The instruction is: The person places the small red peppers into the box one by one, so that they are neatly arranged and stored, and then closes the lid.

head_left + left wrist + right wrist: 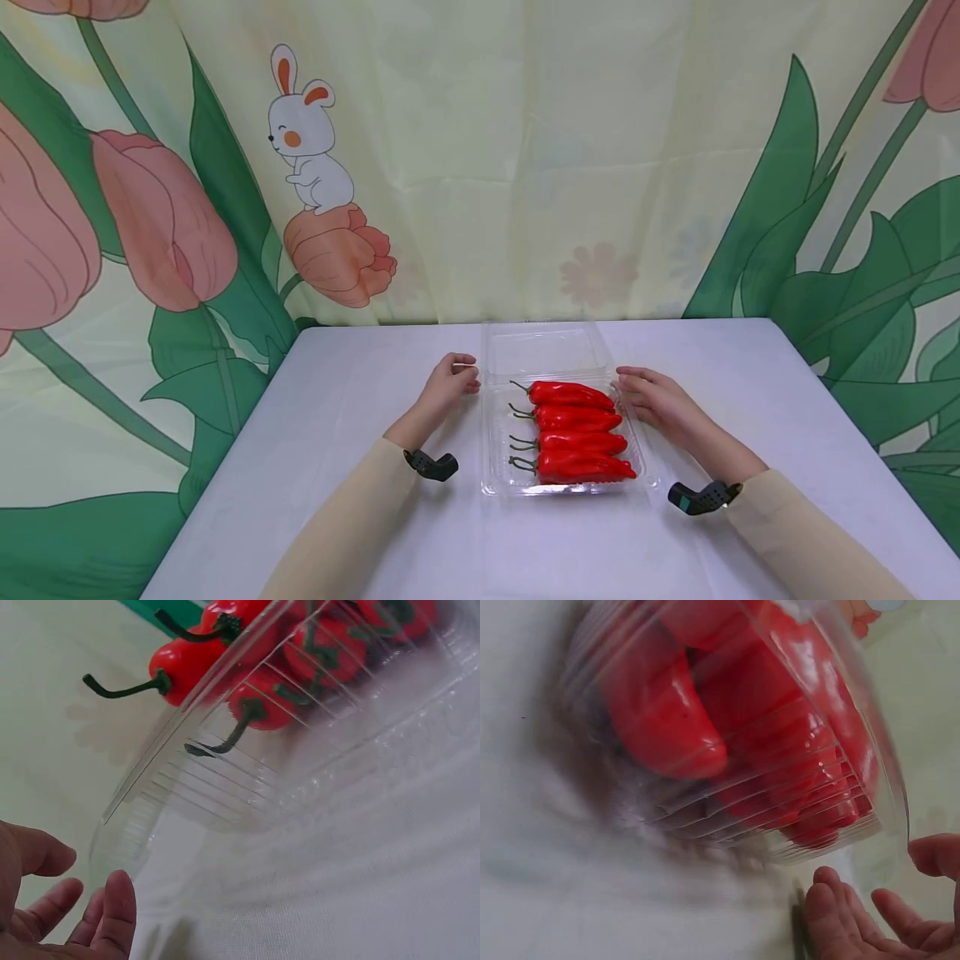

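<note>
A clear plastic clamshell box [495, 479] lies on the table with its lid [547, 350] folded back toward the curtain. Inside, several red peppers [581, 467] are stacked in a row, their green stems pointing left. Just left of the box, near the hinge, is my left hand [446, 387]. Its fingers are loosely bent, and in the left wrist view a small gap seems to part them from the box's corner. My right hand [660, 404] is at the box's right side. In the right wrist view its thumb [936, 855] meets or nearly meets the rim; the other fingers extend below, holding nothing.
A white cloth covers the table [360, 383]. Behind it hangs a curtain [465, 167] printed with tulips and a rabbit. Black wrist devices, one on the left wrist [431, 465] and one on the right wrist [701, 497], sit beside the box's front half.
</note>
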### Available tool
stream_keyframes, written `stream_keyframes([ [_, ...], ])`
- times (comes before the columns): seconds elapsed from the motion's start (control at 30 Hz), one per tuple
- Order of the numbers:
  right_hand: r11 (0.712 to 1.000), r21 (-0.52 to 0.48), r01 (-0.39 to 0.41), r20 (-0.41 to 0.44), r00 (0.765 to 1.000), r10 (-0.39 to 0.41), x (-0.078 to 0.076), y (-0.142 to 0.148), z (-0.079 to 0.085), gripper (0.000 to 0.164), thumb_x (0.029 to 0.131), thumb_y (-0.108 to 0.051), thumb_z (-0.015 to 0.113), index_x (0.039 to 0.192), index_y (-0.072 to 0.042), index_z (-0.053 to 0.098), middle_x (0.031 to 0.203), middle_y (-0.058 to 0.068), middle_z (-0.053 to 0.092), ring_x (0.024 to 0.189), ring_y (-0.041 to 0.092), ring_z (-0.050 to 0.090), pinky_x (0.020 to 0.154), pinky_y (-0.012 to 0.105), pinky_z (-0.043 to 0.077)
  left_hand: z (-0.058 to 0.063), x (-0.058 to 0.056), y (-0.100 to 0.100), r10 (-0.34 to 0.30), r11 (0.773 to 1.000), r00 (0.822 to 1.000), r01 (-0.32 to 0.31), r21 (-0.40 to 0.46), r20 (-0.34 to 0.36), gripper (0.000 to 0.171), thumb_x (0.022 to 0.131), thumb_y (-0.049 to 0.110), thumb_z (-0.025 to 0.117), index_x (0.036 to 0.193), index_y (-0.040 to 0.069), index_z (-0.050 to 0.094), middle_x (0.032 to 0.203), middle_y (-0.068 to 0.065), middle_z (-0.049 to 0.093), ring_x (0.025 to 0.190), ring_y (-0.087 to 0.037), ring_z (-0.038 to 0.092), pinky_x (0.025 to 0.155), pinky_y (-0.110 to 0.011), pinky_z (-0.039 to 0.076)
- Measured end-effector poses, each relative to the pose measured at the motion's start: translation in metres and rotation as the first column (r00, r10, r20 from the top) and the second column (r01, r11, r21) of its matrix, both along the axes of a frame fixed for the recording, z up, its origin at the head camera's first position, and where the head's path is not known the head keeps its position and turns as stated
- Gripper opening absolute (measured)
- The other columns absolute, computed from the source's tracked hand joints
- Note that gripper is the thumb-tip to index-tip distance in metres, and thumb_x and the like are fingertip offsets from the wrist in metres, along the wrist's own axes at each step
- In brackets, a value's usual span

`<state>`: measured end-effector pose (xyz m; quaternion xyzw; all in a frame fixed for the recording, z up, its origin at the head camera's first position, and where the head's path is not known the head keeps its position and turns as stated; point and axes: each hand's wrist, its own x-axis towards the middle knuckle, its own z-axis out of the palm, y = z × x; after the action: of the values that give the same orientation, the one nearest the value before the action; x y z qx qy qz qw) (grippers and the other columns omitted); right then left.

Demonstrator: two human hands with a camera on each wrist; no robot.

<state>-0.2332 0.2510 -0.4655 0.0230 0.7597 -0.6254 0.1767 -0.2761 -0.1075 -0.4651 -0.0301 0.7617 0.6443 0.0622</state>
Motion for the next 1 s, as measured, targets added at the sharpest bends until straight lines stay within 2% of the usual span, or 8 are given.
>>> stream_keyframes([
  [0.1,0.999,-0.049,0.007,0.031,1.0,-0.005,-0.009,0.0,0.0,0.074,0.109,-0.041,0.047,0.162,0.003,0.019,0.161,0.029,0.037,0.14,0.032,0.054,0.106,0.033,0.049,-0.002,-0.005,-0.001,-0.005,0.995,0.998,-0.001,0.096,0.063,0.032,0.101,0.004,0.06,0.13,-0.007,0.054,0.108,-0.017,0.062,0.081,-0.015,0.066,0.079,-0.026,0.059],
  [0.2,0.993,-0.116,0.014,0.064,0.998,-0.006,-0.016,0.001,0.0,0.077,0.109,-0.043,0.048,0.162,0.003,0.017,0.159,0.028,0.04,0.124,0.018,0.067,0.101,0.03,0.053,-0.003,-0.008,-0.003,-0.02,0.987,0.994,0.003,0.163,0.104,0.034,0.1,0.002,0.06,0.132,-0.009,0.053,0.106,-0.014,0.063,0.08,-0.013,0.066,0.077,-0.023,0.058],
  [0.33,0.978,-0.207,0.008,0.098,0.995,0.013,-0.022,0.003,0.002,0.075,0.11,-0.039,0.048,0.164,0.001,0.014,0.161,0.028,0.036,0.107,0.005,0.07,0.097,0.029,0.056,-0.002,-0.008,-0.005,-0.048,0.98,0.992,0.024,0.196,0.119,0.036,0.1,0.0,0.06,0.132,-0.013,0.053,0.103,-0.015,0.066,0.078,-0.011,0.066,0.075,-0.022,0.057],
  [0.5,0.97,-0.243,0.001,0.102,0.994,0.025,-0.025,0.003,0.008,0.069,0.11,-0.034,0.047,0.165,-0.004,0.017,0.163,0.029,0.03,0.108,0.006,0.07,0.098,0.029,0.056,-0.002,-0.009,-0.005,-0.062,0.979,0.989,0.034,0.201,0.134,0.036,0.099,0.001,0.063,0.132,-0.012,0.055,0.101,-0.012,0.069,0.077,-0.01,0.066,0.074,-0.021,0.057],
  [0.67,0.973,-0.229,-0.007,0.09,0.996,0.028,-0.026,0.002,0.012,0.067,0.111,-0.032,0.046,0.164,-0.004,0.018,0.164,0.03,0.03,0.107,0.005,0.069,0.098,0.029,0.056,0.002,-0.011,-0.005,-0.036,0.979,0.988,0.004,0.204,0.15,0.029,0.102,0.003,0.058,0.128,-0.01,0.059,0.106,-0.015,0.071,0.081,-0.012,0.068,0.075,-0.022,0.058],
  [0.87,0.978,-0.209,-0.015,0.079,0.996,0.032,-0.025,0.002,0.016,0.068,0.111,-0.035,0.044,0.164,-0.004,0.016,0.165,0.029,0.028,0.108,0.006,0.068,0.098,0.028,0.056,0.01,-0.012,-0.004,-0.021,0.98,0.988,-0.01,0.199,0.151,0.032,0.106,0.01,0.051,0.131,-0.008,0.062,0.118,-0.019,0.071,0.091,-0.015,0.071,0.084,-0.024,0.06],
  [1.0,0.982,-0.184,-0.031,0.06,0.997,0.042,-0.024,0.004,0.019,0.072,0.11,-0.04,0.045,0.165,-0.006,0.014,0.166,0.027,0.028,0.115,0.009,0.068,0.102,0.03,0.053,0.012,-0.012,-0.005,-0.023,0.982,0.99,-0.004,0.191,0.138,0.034,0.106,0.011,0.05,0.132,-0.006,0.063,0.122,-0.019,0.072,0.095,-0.017,0.071,0.089,-0.027,0.059],
])
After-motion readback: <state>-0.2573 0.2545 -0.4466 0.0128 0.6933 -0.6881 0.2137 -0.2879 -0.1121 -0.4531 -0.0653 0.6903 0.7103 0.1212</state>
